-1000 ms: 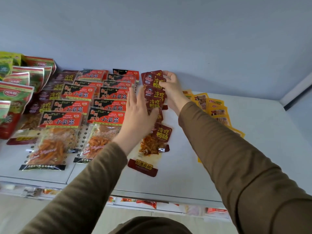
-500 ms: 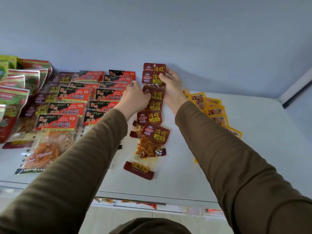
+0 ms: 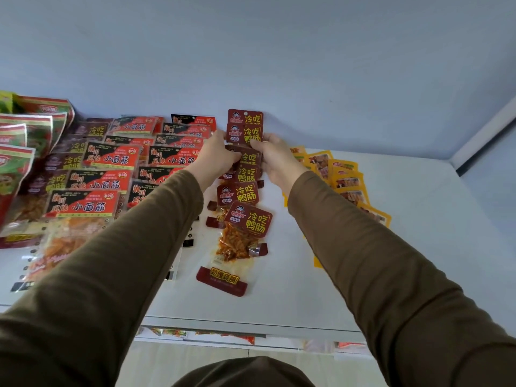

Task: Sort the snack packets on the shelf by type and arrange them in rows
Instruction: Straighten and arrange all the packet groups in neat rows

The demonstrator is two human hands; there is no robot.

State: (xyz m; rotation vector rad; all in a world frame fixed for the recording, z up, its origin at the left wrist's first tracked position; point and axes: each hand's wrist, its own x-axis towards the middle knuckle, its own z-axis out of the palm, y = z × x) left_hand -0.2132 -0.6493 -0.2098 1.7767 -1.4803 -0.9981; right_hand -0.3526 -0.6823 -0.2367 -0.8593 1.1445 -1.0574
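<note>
A row of dark red duck-intestine packets (image 3: 246, 219) runs from the shelf's back wall toward me, overlapping like tiles. My left hand (image 3: 216, 155) and my right hand (image 3: 275, 157) grip the far packets (image 3: 245, 134) of this row from either side, fingers closed on their edges. Left of them lie two rows of red-and-black noodle-stick packets (image 3: 109, 157). A row of yellow packets (image 3: 346, 180) lies to the right, partly hidden by my right sleeve.
The white shelf (image 3: 418, 219) meets a blue-grey wall behind. Green-and-red bags (image 3: 16, 152) and dark maroon packets (image 3: 58, 163) stack at the far left. A lower shelf with more packets (image 3: 223, 335) shows below the front edge.
My left hand moved from lying flat on the middle of the dark red row to gripping the far packets. The back packets have shifted toward the wall and stand straighter in line.
</note>
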